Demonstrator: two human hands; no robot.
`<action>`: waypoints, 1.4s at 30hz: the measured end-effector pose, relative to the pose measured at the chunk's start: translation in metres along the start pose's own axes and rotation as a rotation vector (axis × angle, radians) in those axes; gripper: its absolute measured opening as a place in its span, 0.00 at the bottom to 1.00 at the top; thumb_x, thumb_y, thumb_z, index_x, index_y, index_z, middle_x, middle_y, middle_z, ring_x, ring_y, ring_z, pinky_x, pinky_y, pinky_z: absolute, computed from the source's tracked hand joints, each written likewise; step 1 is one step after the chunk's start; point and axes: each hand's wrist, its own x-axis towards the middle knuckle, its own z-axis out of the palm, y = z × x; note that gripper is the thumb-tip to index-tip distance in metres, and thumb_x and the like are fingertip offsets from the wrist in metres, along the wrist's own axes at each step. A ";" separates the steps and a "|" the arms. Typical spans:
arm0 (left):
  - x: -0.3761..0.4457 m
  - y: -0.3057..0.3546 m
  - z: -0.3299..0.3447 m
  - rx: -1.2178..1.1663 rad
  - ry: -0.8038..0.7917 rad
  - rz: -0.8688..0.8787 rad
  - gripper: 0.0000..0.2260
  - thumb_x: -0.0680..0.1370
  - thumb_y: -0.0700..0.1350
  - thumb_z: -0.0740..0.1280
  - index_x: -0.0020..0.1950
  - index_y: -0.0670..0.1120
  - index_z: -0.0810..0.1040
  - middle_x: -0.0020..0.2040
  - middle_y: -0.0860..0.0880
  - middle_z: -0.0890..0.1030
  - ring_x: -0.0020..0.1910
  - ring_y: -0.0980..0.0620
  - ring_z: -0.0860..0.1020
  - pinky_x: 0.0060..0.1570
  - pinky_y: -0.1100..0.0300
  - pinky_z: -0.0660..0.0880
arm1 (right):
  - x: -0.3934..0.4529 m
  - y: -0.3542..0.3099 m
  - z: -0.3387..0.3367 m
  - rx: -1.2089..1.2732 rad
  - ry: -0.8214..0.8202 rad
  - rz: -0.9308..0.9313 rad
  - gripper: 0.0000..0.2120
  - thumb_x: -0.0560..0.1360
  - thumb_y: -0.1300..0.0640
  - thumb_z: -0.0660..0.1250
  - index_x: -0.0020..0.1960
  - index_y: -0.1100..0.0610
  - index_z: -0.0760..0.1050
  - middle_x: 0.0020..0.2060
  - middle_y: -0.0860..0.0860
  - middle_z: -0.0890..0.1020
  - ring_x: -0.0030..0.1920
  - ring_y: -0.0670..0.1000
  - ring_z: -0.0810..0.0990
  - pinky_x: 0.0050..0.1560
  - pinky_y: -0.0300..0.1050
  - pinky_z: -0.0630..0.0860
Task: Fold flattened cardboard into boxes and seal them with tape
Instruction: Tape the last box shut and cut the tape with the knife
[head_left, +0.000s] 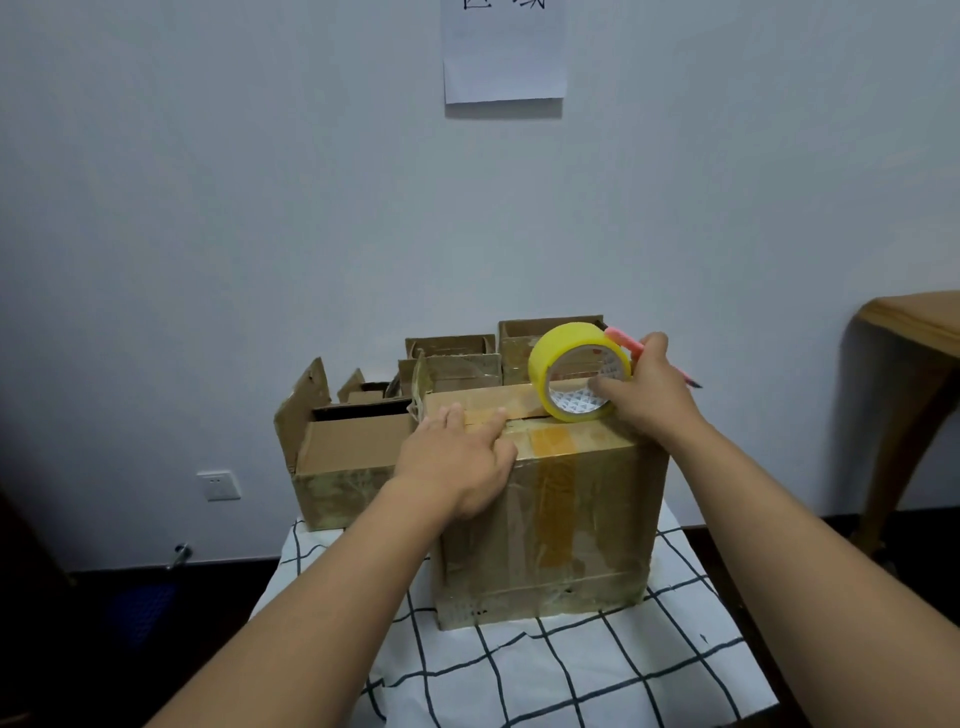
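Checked cloth (597, 670) covers the table nearest the viewer, and on it stands the cardboard box (550, 519). At left, an open box (348, 457) sits beside it. On the box top, the left hand (457, 457) presses flat with straight fingers. Further right, the right hand (644, 395) grips the yellow tape roll (576, 369) and a pink cutter (623, 340).

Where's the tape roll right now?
In the head view the yellow tape roll stands on edge on the closed box's top at its far right end, held by the right hand, which also holds a pink cutter.
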 end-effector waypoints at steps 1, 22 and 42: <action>0.000 0.001 -0.001 0.009 -0.001 0.002 0.25 0.84 0.57 0.43 0.81 0.57 0.50 0.81 0.40 0.51 0.80 0.42 0.50 0.77 0.48 0.48 | 0.000 0.001 -0.001 0.017 -0.039 0.030 0.25 0.75 0.54 0.72 0.61 0.53 0.58 0.52 0.50 0.75 0.50 0.53 0.79 0.46 0.50 0.81; 0.010 0.033 0.003 -0.048 -0.007 0.035 0.41 0.75 0.75 0.45 0.82 0.52 0.49 0.82 0.54 0.46 0.80 0.45 0.48 0.76 0.47 0.51 | 0.007 0.015 -0.003 0.230 0.110 0.117 0.20 0.78 0.59 0.69 0.61 0.55 0.59 0.44 0.47 0.72 0.42 0.44 0.74 0.34 0.40 0.72; 0.026 0.061 -0.007 -0.037 0.077 0.163 0.42 0.75 0.71 0.58 0.80 0.46 0.55 0.81 0.47 0.54 0.78 0.45 0.57 0.72 0.48 0.62 | 0.008 0.027 -0.005 0.309 0.145 0.173 0.20 0.76 0.58 0.69 0.60 0.52 0.60 0.46 0.46 0.73 0.50 0.53 0.78 0.51 0.53 0.78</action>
